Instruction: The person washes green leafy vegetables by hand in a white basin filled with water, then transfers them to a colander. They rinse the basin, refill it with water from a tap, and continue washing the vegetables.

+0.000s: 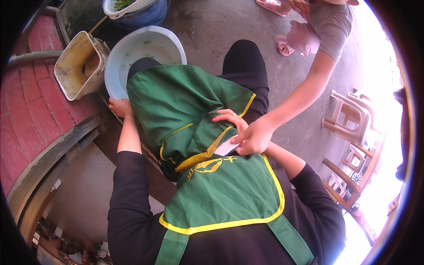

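Observation:
My left hand point(121, 107) is beside the lower rim of a pale blue plastic basin point(114, 78), its fingers curled; its grip is unclear. My right hand point(233, 120) lies over my green apron point(185, 89) by the yellow-edged pocket, fingers bent. Another person's hand point(256, 137) partly covers it and holds a flat, pale, phone-like object point(226, 146) at the pocket opening. That object's lower end is hidden by the apron. Water with small green leaf bits is in the basin, in front of my knee.
A dirty square bucket point(99, 71) stands left of the basin. Above is a blue tub point(142, 18) with a white colander point(127, 11) of greens. The other person's arm point(304, 89) reaches in from upper right. Plastic stools point(347, 114) stand at right, a red brick surface point(33, 109) at left.

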Available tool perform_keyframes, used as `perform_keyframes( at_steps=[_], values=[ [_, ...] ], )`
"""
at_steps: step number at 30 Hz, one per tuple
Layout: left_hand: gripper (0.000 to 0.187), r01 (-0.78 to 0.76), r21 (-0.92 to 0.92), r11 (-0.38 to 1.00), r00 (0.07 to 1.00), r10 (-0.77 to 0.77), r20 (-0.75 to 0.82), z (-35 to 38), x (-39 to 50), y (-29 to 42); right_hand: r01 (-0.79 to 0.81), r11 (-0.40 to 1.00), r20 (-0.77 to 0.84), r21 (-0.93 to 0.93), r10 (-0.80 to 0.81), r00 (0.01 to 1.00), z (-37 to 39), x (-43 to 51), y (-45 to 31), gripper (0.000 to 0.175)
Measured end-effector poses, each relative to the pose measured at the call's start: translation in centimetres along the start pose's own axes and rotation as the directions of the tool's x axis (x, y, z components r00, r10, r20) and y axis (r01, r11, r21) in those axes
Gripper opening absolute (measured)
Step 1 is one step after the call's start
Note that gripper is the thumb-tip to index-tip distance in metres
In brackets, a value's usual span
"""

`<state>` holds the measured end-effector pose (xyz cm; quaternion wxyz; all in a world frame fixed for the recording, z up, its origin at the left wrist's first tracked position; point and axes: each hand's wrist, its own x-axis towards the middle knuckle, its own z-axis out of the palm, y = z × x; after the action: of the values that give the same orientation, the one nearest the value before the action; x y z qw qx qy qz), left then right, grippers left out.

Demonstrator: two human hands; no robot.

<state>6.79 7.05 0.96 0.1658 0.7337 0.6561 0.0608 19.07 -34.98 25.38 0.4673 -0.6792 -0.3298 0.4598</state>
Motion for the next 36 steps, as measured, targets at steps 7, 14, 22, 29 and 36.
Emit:
perform_keyframes(
  at_steps=[7, 14, 22, 29, 36],
  values=[
    [0.052, -0.025, 0.002, 1.0, 1.0, 0.025, -0.011, -0.2, -0.2, 0.0, 0.04, 0.999, -0.03, -0.003, -0.04, 0.999, -0.3, 0.0, -1.8, 0.099],
    [0.051, -0.011, -0.002, 1.0, 1.0, 0.011, -0.024, -0.2, -0.2, 0.2, 0.03, 0.999, -0.018, -0.045, -0.031, 0.999, -1.5, -1.9, -2.7, 0.107],
    [0.052, -0.013, 0.022, 1.0, 1.0, 0.013, -0.019, -0.3, -0.2, 0.2, -0.331, 0.812, 0.041, 0.48, 0.357, 0.933, 0.0, -4.2, -0.3, 0.079],
    [0.051, -0.008, 0.005, 1.0, 1.0, 0.008, 0.001, -0.2, 0.0, 0.0, -0.454, -0.41, 0.556, 0.791, 0.173, 0.813, 0.1, -2.5, 1.1, 0.042],
    [0.049, -0.037, -0.008, 0.999, 0.999, 0.037, -0.03, -0.1, -0.2, -0.1, -0.328, -0.139, 0.356, 0.934, 0.365, 0.86, 1.0, -2.7, 1.2, 0.045]
  ],
)
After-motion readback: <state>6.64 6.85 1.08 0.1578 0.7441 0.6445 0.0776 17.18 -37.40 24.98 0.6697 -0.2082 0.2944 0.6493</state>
